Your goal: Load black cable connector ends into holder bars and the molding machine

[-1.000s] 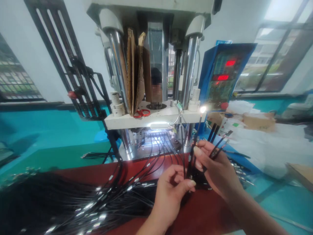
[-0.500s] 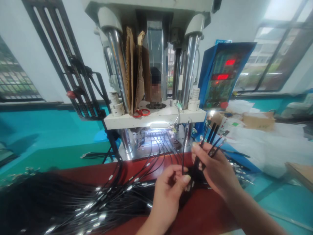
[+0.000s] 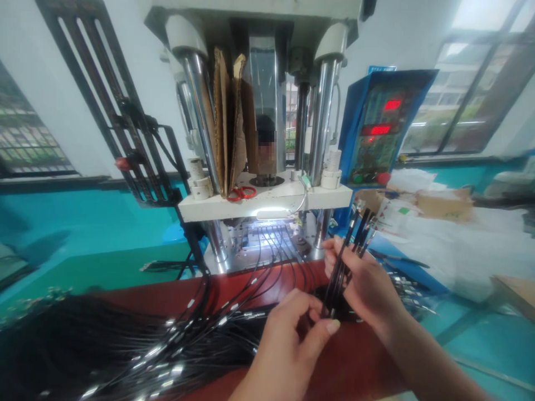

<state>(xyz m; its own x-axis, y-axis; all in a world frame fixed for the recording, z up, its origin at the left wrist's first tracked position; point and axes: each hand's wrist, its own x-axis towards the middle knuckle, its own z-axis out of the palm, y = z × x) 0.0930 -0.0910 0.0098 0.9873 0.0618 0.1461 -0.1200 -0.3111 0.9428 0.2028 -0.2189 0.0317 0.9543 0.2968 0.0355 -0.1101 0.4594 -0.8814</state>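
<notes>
Head view: cable bunch gathered, right hand pinching its middle, left hand pinching its foot; loose pile at 8 o'clock looks pending.

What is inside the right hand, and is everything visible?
The right hand holds black cables; their upper ends stick out above it, and lower parts run towards the left hand. Part of their length is covered by the grip.

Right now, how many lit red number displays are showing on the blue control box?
2. On the blue control box, the upper display sits near the top, with the lower display beneath it, slightly left. Any on other sides would be hidden.
</notes>
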